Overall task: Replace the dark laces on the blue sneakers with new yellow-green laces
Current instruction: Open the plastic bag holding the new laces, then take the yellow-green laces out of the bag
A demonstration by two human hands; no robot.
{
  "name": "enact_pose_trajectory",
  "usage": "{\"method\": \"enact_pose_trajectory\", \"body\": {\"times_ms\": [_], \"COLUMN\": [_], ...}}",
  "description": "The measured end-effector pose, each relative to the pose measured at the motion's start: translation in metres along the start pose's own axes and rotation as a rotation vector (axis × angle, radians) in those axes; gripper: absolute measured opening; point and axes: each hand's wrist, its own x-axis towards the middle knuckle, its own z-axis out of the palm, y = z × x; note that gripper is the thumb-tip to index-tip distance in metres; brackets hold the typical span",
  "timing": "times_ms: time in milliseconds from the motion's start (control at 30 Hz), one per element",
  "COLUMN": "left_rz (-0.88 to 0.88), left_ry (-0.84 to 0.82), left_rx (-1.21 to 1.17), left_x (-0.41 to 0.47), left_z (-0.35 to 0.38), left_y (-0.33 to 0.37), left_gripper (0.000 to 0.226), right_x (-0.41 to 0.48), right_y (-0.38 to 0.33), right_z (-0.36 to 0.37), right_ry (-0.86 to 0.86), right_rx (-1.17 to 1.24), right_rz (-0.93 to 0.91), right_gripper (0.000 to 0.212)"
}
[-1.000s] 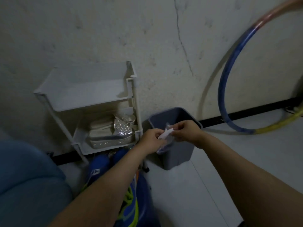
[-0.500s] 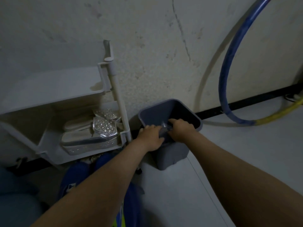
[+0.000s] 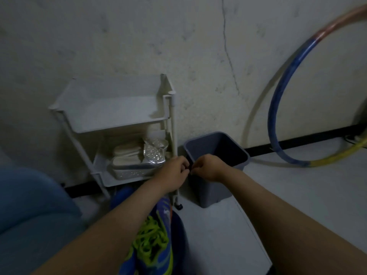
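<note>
Two hands meet at a gray bin's (image 3: 210,192) near rim, the left hand (image 3: 175,170) and right hand (image 3: 209,168) with fingers curled. Whether they hold anything cannot be told. A blue sneaker (image 3: 165,215) with yellow-green laces (image 3: 148,243) lies beneath the left forearm.

Left hand (image 3: 174,170); right hand (image 3: 209,168); both curled

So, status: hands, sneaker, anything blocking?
Left hand and right hand meet over bin rim, fingers curled, hold unclear. Sneaker below, yellow-green laces on it. Left forearm partly covers it.
</note>
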Motion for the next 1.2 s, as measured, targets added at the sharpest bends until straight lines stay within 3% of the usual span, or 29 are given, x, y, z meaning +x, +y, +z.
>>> {"method": "enact_pose_trajectory", "body": {"times_ms": [200, 367, 433, 667, 867, 933, 1033, 1200], "left_rz": [-0.084, -0.164, -0.176, -0.159, -0.217, -0.253, -0.299, -0.381], "left_ry": [-0.126, -0.29, -0.34, -0.406, -0.23, -0.163, -0.088, 0.066], "left_rx": [0.079, 0.206, 0.242, 0.225, 0.068, -0.039, -0.26, -0.597], "left_x": [-0.071, -0.117, -0.13, -0.155, -0.154, -0.151, -0.146, -0.141], "left_z": [-0.06, -0.1, -0.109, -0.106, -0.104, -0.11, -0.119, -0.134], "left_y": [-0.017, -0.034, -0.043, -0.06, -0.064, -0.061, -0.05, -0.033], "left_gripper": [0.003, 0.024, 0.032, 0.045, 0.007, 0.01, 0.013, 0.018], "right_x": [-0.047, -0.068, -0.072, -0.073, -0.066, -0.065, -0.065, -0.057], "right_y": [-0.075, -0.116, -0.127, -0.148, -0.15, -0.151, -0.155, -0.164], "right_z": [0.021, 0.047, 0.053, 0.072, 0.077, 0.075, 0.069, 0.063], "right_ry": [-0.145, -0.311, -0.369, -0.396, -0.344, -0.317, -0.294, -0.132], "right_rx": [-0.058, -0.044, -0.145, -0.34, -0.328, -0.264, -0.09, 0.198], "right_rz": [-0.144, -0.187, -0.219, -0.172, -0.153, -0.167, -0.196, -0.197], "right_gripper": [0.027, 0.029, 0.032, 0.034, 0.032, 0.031, 0.012, 0.028]}}
